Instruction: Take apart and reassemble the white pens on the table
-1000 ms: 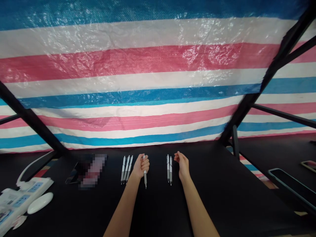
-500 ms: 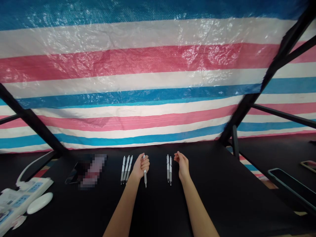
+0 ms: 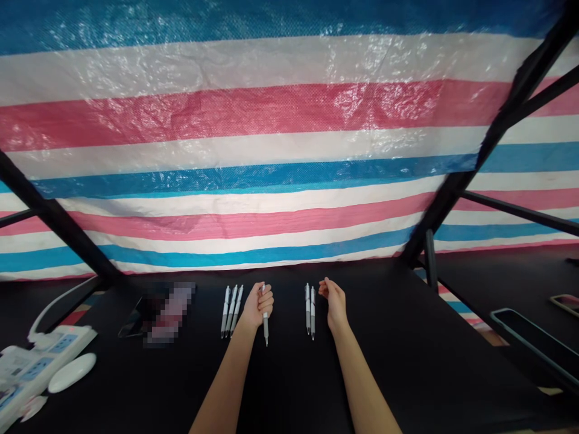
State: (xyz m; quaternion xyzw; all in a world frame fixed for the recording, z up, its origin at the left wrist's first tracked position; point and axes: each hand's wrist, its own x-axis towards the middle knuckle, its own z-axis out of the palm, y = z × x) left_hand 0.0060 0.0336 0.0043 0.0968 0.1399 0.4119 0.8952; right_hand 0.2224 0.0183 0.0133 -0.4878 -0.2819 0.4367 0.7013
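Note:
My left hand [image 3: 259,304] is closed around a white and grey pen [image 3: 266,328], whose pointed end sticks out below the fist toward me. The thumb lies near the pen's upper end. Just left of that hand, several matching pens [image 3: 233,307] lie side by side on the black table [image 3: 289,386]. To the right, two more such pens [image 3: 310,310] lie close together. Beside this pair rests my right hand [image 3: 335,301], its fingers loosely curled and slightly apart, with no object visible in it.
A dark phone-like object [image 3: 140,316], partly blurred out, lies at the left. Nearer stand a white power strip [image 3: 49,364] with a cable and a white oval object [image 3: 72,372]. Another phone [image 3: 538,343] is at the right. Behind the table hangs a striped sheet [image 3: 271,223] between black frame bars [image 3: 452,181].
The pen in my left hand has shifted very slightly toward me, its tip a little lower. My right hand and the lying pens look the same.

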